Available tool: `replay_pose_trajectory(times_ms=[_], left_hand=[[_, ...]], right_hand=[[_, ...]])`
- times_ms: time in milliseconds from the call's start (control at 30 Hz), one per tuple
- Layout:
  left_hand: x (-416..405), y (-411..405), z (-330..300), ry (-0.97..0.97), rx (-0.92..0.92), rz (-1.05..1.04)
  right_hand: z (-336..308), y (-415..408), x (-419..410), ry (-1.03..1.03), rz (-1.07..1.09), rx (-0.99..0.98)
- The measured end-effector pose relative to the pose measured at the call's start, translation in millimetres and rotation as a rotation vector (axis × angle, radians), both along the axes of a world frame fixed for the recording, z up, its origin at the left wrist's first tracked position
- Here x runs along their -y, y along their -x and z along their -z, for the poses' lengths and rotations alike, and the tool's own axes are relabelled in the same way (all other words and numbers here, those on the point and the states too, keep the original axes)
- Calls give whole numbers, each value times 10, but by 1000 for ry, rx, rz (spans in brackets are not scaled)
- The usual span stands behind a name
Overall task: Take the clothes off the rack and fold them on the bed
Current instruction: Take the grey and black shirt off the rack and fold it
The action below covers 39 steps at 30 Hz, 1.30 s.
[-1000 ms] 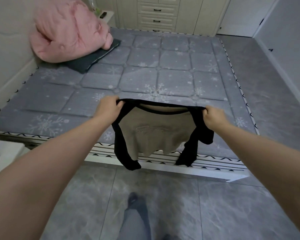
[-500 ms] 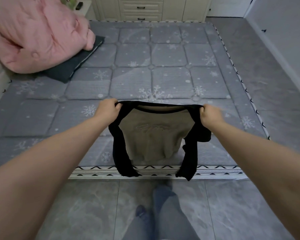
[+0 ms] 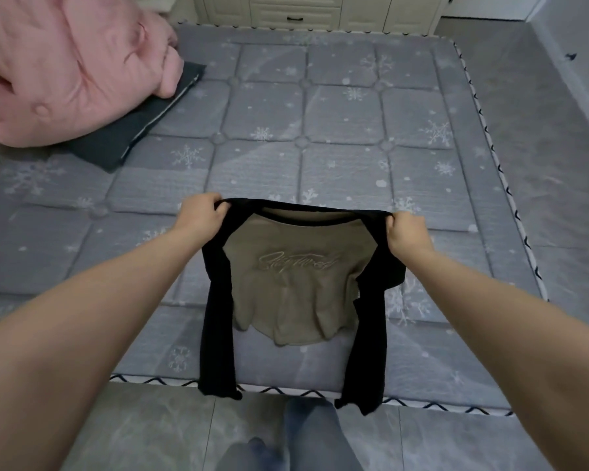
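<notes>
Both arms reach out over the near edge of the bed (image 3: pixel 320 107), and between them hangs a shirt (image 3: pixel 293 283) with a tan body, black sleeves and a black neckline. The left hand (image 3: pixel 201 215) has its fingers curled round the cloth at one shoulder; the right hand (image 3: pixel 407 231) grips the other shoulder the same way, so the neckline is stretched in a line between the two fists. The shirt hangs in the air over the near part of the mattress — its tan front faces the camera, with a line of script stitched across the chest. The two sleeves hang straight down, and their cuffs appear against the zigzag trim at the mattress edge.

The mattress cover is grey, quilted in squares and printed with white snowflakes. At its far left corner lies a bunched pink quilt (image 3: pixel 65 73), resting partly on a dark pillow (image 3: pixel 140 130) whose zip edge shows. Beyond the bed stands a cream chest of drawers (image 3: pixel 296 11). Below the shirt, a leg in grey trousers (image 3: pixel 313 433) stands on the grey tiled floor (image 3: pixel 143 433) — just beside the bed
</notes>
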<state>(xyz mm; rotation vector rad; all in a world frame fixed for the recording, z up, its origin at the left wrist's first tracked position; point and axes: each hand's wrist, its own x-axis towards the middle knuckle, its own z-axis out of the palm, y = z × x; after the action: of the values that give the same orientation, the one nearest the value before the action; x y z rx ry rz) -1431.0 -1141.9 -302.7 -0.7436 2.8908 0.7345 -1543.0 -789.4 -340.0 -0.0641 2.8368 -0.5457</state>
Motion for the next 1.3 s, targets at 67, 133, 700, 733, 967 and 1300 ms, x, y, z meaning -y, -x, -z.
replay_pose_trajectory(times_ms=[67,133,700,733,967,1300], left_hand=[[18,222,111,-13,-5,-21],[61,438,279,-26,7,-50],[581,1955,2488,-326,16,-298],[576,2035,2615,-370,-1,-333],[727,2433,3421,-30,-107,-173],[773,2948,4065,48,-146,-174]], right_hand=[[69,308,72,-16,-21,29],[164,574,161,-39,-32,66],[2152,1983,763,-36,60,130],[2285,2033,796,-32,76,134],[3148,2302,959,-42,212,51],[3529,3007,1228,-206,112,-203]])
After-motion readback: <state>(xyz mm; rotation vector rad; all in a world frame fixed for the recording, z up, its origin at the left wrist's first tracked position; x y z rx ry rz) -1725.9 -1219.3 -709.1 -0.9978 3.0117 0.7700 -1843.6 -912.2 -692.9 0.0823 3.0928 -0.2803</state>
